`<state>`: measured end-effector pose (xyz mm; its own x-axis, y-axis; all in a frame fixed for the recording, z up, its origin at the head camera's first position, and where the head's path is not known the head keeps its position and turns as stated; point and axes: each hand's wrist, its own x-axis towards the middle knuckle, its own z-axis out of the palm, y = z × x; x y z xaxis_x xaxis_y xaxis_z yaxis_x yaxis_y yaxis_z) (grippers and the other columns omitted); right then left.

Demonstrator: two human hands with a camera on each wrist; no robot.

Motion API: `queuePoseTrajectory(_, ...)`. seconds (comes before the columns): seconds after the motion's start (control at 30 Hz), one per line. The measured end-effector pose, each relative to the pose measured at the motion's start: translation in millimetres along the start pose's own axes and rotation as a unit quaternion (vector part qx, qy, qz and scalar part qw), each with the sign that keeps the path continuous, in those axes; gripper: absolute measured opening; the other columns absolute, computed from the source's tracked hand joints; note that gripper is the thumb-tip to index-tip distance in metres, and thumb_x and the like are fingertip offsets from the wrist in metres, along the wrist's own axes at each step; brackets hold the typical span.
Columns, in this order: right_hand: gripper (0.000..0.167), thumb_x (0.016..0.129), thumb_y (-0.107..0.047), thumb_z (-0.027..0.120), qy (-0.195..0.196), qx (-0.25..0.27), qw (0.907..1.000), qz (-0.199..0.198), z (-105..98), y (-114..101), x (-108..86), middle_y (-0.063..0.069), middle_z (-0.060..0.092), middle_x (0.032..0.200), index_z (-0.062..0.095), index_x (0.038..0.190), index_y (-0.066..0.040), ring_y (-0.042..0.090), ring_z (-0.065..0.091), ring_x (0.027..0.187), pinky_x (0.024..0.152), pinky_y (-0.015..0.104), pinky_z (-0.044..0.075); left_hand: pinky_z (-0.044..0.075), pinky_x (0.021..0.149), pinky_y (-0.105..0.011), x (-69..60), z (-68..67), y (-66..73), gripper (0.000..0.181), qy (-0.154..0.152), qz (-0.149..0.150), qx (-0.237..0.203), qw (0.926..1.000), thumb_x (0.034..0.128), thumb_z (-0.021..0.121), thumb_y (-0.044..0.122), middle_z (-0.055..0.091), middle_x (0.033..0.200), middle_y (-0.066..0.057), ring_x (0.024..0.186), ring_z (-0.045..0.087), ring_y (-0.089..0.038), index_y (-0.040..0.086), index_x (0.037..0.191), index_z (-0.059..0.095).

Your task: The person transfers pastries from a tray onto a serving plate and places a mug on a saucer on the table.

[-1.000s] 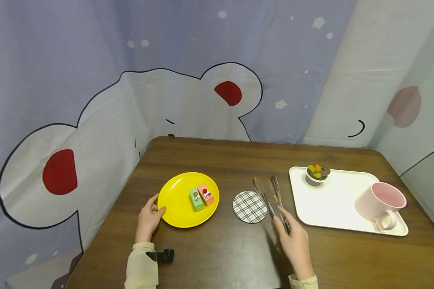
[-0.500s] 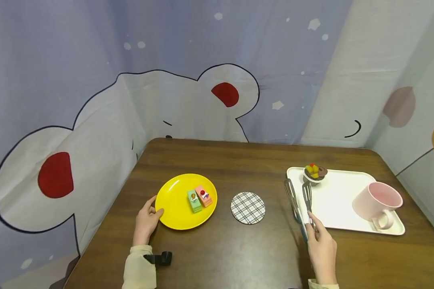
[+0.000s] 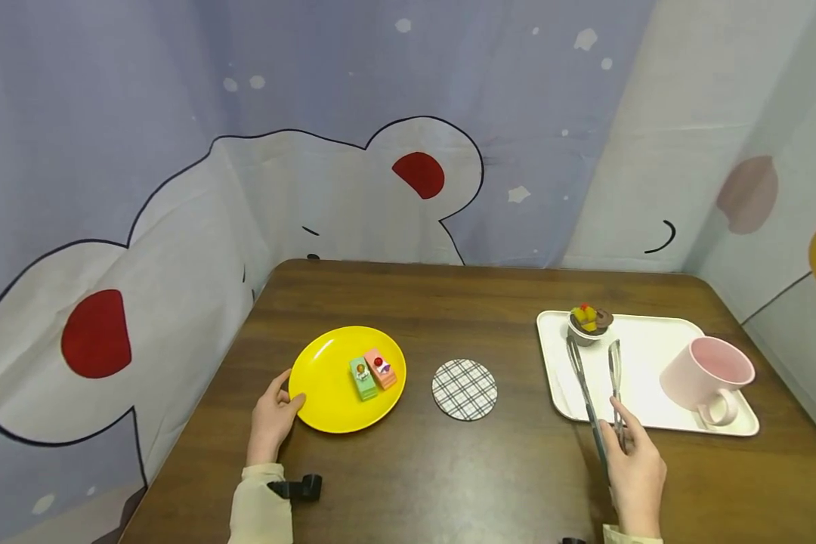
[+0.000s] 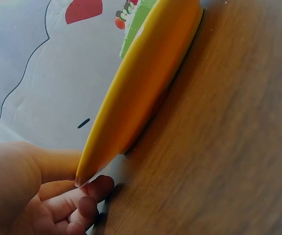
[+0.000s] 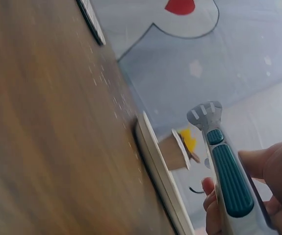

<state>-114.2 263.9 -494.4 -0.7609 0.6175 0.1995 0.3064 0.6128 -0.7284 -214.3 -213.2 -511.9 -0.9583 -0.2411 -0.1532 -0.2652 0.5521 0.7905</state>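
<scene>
A printed fabric backdrop (image 3: 313, 75) hangs behind the brown table (image 3: 408, 483). In the head view, we see the left hand (image 3: 272, 423) pinching the yellow plate (image 3: 326, 393), which bears a green cake slice (image 3: 363, 381) and a pink cake slice (image 3: 381, 369); a plaid coaster (image 3: 465, 389) lies right of it. The right hand (image 3: 635, 474) grips tongs (image 3: 596, 432), tips parted near a fruit-topped cupcake (image 3: 589, 323) on a white tray (image 3: 642, 370) with a pink mug (image 3: 703, 378). In the left wrist view, we find the thumb (image 4: 60, 164) above the rim. In the right wrist view, we see curled fingers (image 5: 212, 215) around the tongs' teal-padded handle (image 5: 232, 181).
</scene>
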Motion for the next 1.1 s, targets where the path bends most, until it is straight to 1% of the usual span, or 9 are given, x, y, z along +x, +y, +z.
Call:
queuePoseTrajectory(0.17, 0.041, 0.087, -0.016, 0.071, 0.008, -0.018, 0.9997, -0.014, -7, 8, 14.0, 0.017, 0.069, 0.081, 0.064, 0.127, -0.013, 0.007, 0.042, 0.055, 0.057, 0.029, 0.033, 0.038, 0.066, -0.028, 0.1, -0.8, 0.2, 0.059, 0.0, 0.001, 0.004, 1.0, 0.0936, 0.057, 0.017, 0.055, 0.086, -0.013, 0.07, 0.047, -0.016, 0.003, 0.147, 0.036)
queuePoseTrajectory(0.3, 0.042, 0.086, -0.017, 0.071, -0.02, -0.034, 0.999, -0.021, -10, 14, 23.6, 0.019, 0.071, 0.082, 0.063, 0.127, -0.012, 0.011, 0.044, 0.055, 0.057, 0.03, 0.033, 0.038, 0.066, -0.028, 0.5, -1.1, 0.3, 0.059, -0.002, 0.002, 0.004, 1.0, 0.0936, 0.057, 0.018, 0.055, 0.086, -0.012, 0.07, 0.047, -0.016, 0.003, 0.147, 0.036)
queuePoseTrajectory(0.37, 0.042, 0.087, -0.018, 0.071, -0.036, -0.039, 0.9985, -0.016, -9, 15, 27.7, 0.02, 0.071, 0.084, 0.062, 0.128, -0.012, 0.012, 0.044, 0.054, 0.056, 0.03, 0.033, 0.038, 0.066, -0.028, 0.8, -1.1, 0.3, 0.059, -0.001, 0.002, 0.004, 1.0, 0.0936, 0.057, 0.018, 0.055, 0.086, -0.012, 0.07, 0.047, -0.016, 0.003, 0.147, 0.036)
queuePoseTrajectory(0.5, 0.044, 0.088, -0.018, 0.07, -0.054, -0.04, 0.9976, -0.016, -7, 16, 38.3, 0.024, 0.07, 0.086, 0.061, 0.129, -0.009, 0.017, 0.043, 0.053, 0.053, 0.031, 0.032, 0.038, 0.066, -0.028, 0.8, -0.8, 0.4, 0.059, 0.001, 0.005, 0.005, 1.0, 0.0932, 0.057, 0.017, 0.056, 0.086, -0.013, 0.07, 0.048, -0.016, 0.003, 0.147, 0.037)
queuePoseTrajectory(0.63, 0.043, 0.089, -0.019, 0.068, -0.066, -0.047, 0.9966, -0.019, -6, 16, 50.5, 0.026, 0.069, 0.092, 0.06, 0.13, -0.008, 0.027, 0.053, 0.063, 0.057, 0.032, 0.034, 0.038, 0.066, -0.028, 1.0, -0.4, 0.5, 0.059, 0.002, 0.007, 0.004, 1.0, 0.0928, 0.057, 0.016, 0.056, 0.086, -0.013, 0.069, 0.048, -0.015, 0.003, 0.147, 0.037)
queuePoseTrajectory(0.73, 0.044, 0.089, -0.02, 0.067, -0.083, -0.047, 0.9953, -0.017, -6, 17, 57.7, 0.027, 0.069, 0.097, 0.059, 0.131, -0.008, 0.038, 0.06, 0.077, 0.061, 0.034, 0.037, 0.038, 0.066, -0.028, 1.3, -0.7, 0.6, 0.059, 0.001, 0.006, 0.003, 1.0, 0.0929, 0.057, 0.017, 0.056, 0.085, -0.012, 0.069, 0.048, -0.015, 0.003, 0.147, 0.037)
queuePoseTrajectory(0.87, 0.045, 0.09, -0.019, 0.066, -0.099, -0.046, 0.9939, -0.012, -3, 17, 65.0, 0.029, 0.068, 0.1, 0.058, 0.132, -0.006, 0.037, 0.061, 0.079, 0.062, 0.033, 0.037, 0.038, 0.066, -0.028, 1.3, -1.5, 0.9, 0.059, -0.002, 0.006, 0.001, 1.0, 0.0931, 0.058, 0.017, 0.057, 0.086, -0.012, 0.07, 0.048, -0.015, 0.003, 0.147, 0.037)
queuePoseTrajectory(0.97, 0.046, 0.09, -0.02, 0.066, -0.104, -0.043, 0.9936, -0.008, -1, 15, 69.5, 0.03, 0.067, 0.101, 0.058, 0.133, -0.006, 0.033, 0.059, 0.078, 0.061, 0.03, 0.036, 0.039, 0.066, -0.028, 0.6, -1.7, 0.9, 0.059, -0.002, 0.005, -0.002, 1.0, 0.0932, 0.058, 0.017, 0.056, 0.086, -0.012, 0.07, 0.048, -0.015, 0.003, 0.147, 0.037)
queuePoseTrajectory(1.1, 0.047, 0.09, -0.021, 0.065, -0.115, -0.033, 0.9929, 0.002, 2, 13, 75.2, 0.031, 0.066, 0.104, 0.056, 0.134, -0.006, 0.034, 0.059, 0.081, 0.061, 0.029, 0.036, 0.039, 0.066, -0.028, -0.3, -0.4, 0.1, 0.059, -0.002, 0.006, -0.004, 1.0, 0.0936, 0.058, 0.017, 0.056, 0.087, -0.012, 0.07, 0.048, -0.016, 0.003, 0.147, 0.037)
